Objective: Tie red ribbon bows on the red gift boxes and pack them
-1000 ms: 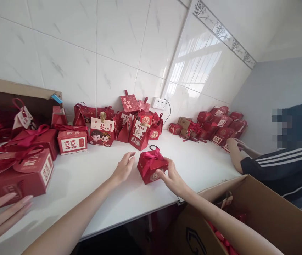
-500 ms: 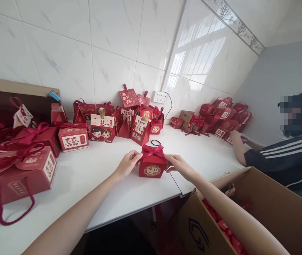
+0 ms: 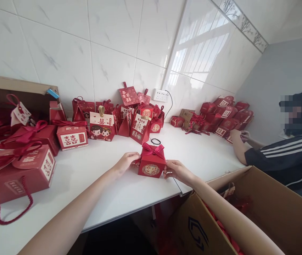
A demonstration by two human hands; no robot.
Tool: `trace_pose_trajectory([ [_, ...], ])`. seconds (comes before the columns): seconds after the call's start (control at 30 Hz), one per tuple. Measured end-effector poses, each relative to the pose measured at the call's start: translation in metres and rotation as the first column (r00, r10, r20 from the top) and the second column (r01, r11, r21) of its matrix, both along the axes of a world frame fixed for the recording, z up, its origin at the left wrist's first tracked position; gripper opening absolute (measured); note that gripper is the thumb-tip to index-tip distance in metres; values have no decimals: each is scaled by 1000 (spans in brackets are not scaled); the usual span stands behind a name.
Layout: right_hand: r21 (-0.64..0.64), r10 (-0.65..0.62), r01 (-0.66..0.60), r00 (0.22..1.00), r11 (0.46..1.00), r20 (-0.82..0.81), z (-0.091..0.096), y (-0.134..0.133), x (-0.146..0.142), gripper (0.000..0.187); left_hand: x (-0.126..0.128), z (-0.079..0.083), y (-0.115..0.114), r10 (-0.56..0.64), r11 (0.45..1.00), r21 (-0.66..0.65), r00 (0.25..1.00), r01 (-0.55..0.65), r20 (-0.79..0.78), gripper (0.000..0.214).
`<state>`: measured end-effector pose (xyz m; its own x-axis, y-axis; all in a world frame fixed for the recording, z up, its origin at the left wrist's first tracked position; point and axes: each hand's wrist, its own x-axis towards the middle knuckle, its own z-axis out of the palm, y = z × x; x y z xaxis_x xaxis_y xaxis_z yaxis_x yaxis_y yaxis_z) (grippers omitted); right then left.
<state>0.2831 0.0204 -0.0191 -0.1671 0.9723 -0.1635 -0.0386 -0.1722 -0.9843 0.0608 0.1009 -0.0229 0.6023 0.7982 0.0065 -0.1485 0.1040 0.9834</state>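
Note:
A small red gift box [image 3: 151, 168] with a round gold emblem stands upright on the white table [image 3: 108, 202]. Its top carries a tied red ribbon bow [image 3: 153, 150]. My left hand [image 3: 127, 163] is closed, with thumb and fingers pressed together at the box's left side. Against the right side, my right hand [image 3: 178, 170] has its fingers bent in. The tips of both hands are partly hidden along the box's edges. Just behind the box lies a black loop [image 3: 155, 141].
Several red gift boxes line the wall, including one with cartoon faces [image 3: 101, 128]. A larger handled box [image 3: 18, 177] stands at left. An open carton [image 3: 193, 223] with red items is at lower right. Beyond it, a person [image 3: 286, 152] reaches toward stacked red boxes [image 3: 225, 113].
My right hand has slid down a little along the box's side, and my left hand has shifted slightly away from the bow. The box stays in nearly the same place.

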Motion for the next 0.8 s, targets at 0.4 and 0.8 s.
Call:
trace_pose_trajectory([
  [0.4, -54, 46, -44, 998, 998, 36, -1, 2, -3, 38, 1, -3, -2, -18, 1000, 22, 998, 19, -54, 15],
  [0.8, -79, 40, -32, 994, 996, 97, -6, 1, -5, 31, 1, -4, -1, -10, 999, 46, 995, 15, -98, 15],
])
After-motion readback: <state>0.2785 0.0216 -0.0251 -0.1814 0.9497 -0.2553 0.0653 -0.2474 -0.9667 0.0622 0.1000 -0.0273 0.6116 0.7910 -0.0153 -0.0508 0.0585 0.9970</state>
